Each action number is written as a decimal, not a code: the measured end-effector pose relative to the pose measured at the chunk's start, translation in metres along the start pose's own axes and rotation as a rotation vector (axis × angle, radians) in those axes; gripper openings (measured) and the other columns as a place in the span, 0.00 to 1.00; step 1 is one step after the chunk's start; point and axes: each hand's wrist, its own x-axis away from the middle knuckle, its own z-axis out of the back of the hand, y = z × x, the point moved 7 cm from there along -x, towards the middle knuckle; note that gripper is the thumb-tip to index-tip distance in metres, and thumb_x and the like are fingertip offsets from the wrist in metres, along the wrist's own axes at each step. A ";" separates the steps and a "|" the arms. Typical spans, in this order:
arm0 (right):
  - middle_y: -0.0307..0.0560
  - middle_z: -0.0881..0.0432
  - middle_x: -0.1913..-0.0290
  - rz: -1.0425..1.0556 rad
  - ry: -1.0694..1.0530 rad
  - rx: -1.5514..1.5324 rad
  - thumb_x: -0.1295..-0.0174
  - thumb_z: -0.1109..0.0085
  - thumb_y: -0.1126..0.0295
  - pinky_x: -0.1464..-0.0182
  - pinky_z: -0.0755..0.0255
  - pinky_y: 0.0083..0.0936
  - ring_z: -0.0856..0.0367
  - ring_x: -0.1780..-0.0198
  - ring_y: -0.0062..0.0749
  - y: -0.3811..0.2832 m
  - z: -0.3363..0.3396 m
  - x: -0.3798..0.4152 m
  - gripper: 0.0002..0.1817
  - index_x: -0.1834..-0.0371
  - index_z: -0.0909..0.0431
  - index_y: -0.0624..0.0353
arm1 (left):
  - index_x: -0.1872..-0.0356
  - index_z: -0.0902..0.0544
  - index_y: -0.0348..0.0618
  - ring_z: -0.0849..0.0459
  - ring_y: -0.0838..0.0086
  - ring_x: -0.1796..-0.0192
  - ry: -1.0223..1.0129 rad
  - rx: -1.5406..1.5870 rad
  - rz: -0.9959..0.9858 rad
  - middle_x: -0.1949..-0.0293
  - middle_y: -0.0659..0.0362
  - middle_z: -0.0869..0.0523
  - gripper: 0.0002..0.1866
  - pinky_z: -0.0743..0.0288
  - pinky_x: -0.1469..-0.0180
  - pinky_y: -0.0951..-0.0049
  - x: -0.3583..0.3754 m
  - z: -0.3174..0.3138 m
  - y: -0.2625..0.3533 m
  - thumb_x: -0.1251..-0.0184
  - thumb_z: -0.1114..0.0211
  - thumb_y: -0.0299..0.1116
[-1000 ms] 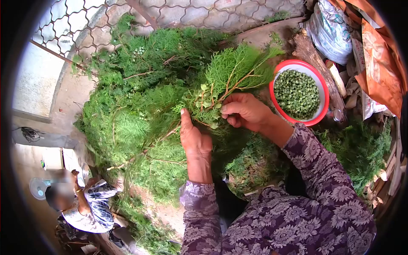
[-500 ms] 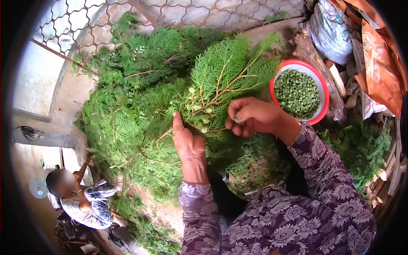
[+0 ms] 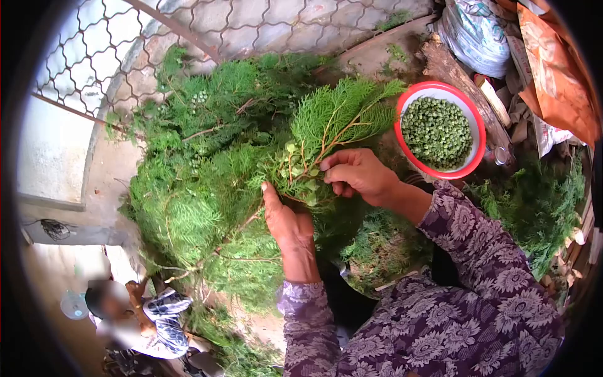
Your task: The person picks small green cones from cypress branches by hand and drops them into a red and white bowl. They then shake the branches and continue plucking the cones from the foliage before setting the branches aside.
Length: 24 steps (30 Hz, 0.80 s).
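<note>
My left hand is closed around the stem of a leafy green conifer branch, its thumb pointing up along the foliage. Small pale green cones cluster on the branch just above that hand. Thumb and index finger of my right hand pinch at the right side of this cluster, seemingly on a green cone; the fingertips partly hide it. To the right stands a white bowl with a red rim, holding many picked green cones.
A large heap of cut conifer branches spreads beneath and left of my hands. A wire mesh runs behind it. At right lie a log, a white sack and an orange sheet. Another person sits at lower left.
My right hand has moved left to the cone cluster, its fingertips now at the cones. The branch's leafy top has tipped lower, and the whole view has shifted slightly.
</note>
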 end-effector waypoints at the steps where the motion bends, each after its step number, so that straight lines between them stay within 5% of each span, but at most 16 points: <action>1: 0.35 0.24 0.75 -0.027 0.004 -0.024 0.50 0.42 0.71 0.79 0.36 0.14 0.26 0.76 0.17 0.003 0.001 -0.001 0.08 0.67 0.24 0.59 | 0.50 0.30 0.35 0.23 0.66 0.53 -0.013 -0.006 0.002 0.53 0.53 0.22 0.20 0.29 0.48 0.67 0.001 -0.002 -0.002 0.31 0.50 0.43; 5: 0.34 0.23 0.73 -0.096 0.084 -0.098 0.51 0.41 0.69 0.76 0.35 0.16 0.26 0.75 0.17 0.008 0.008 -0.001 0.08 0.67 0.24 0.57 | 0.49 0.30 0.34 0.23 0.67 0.54 -0.024 -0.064 0.005 0.53 0.53 0.22 0.24 0.29 0.50 0.68 0.008 -0.009 -0.011 0.33 0.48 0.47; 7: 0.32 0.24 0.72 -0.154 0.086 -0.101 0.51 0.38 0.67 0.76 0.36 0.16 0.28 0.74 0.16 0.009 0.007 0.001 0.09 0.67 0.24 0.55 | 0.47 0.31 0.35 0.24 0.64 0.51 0.024 -0.135 0.037 0.51 0.51 0.22 0.21 0.33 0.45 0.64 0.011 -0.008 -0.012 0.29 0.56 0.43; 10: 0.31 0.26 0.72 -0.162 0.062 -0.084 0.49 0.37 0.66 0.76 0.37 0.14 0.28 0.73 0.15 0.006 0.003 0.003 0.10 0.66 0.25 0.55 | 0.51 0.29 0.34 0.22 0.67 0.56 -0.038 -0.144 -0.010 0.56 0.53 0.21 0.24 0.28 0.54 0.69 0.015 -0.016 -0.011 0.34 0.47 0.48; 17: 0.32 0.26 0.76 -0.191 -0.023 -0.055 0.48 0.37 0.63 0.79 0.39 0.13 0.30 0.78 0.16 0.016 0.006 -0.004 0.10 0.70 0.24 0.55 | 0.50 0.29 0.34 0.23 0.65 0.54 -0.101 -0.078 0.038 0.55 0.52 0.21 0.23 0.29 0.50 0.65 0.007 -0.011 -0.015 0.32 0.50 0.46; 24: 0.35 0.26 0.78 -0.145 -0.378 -0.010 0.47 0.40 0.64 0.81 0.38 0.16 0.29 0.81 0.18 0.009 -0.009 0.003 0.08 0.73 0.25 0.57 | 0.48 0.29 0.37 0.24 0.63 0.51 0.002 0.004 0.157 0.52 0.52 0.22 0.21 0.33 0.44 0.62 0.008 -0.004 -0.019 0.31 0.53 0.44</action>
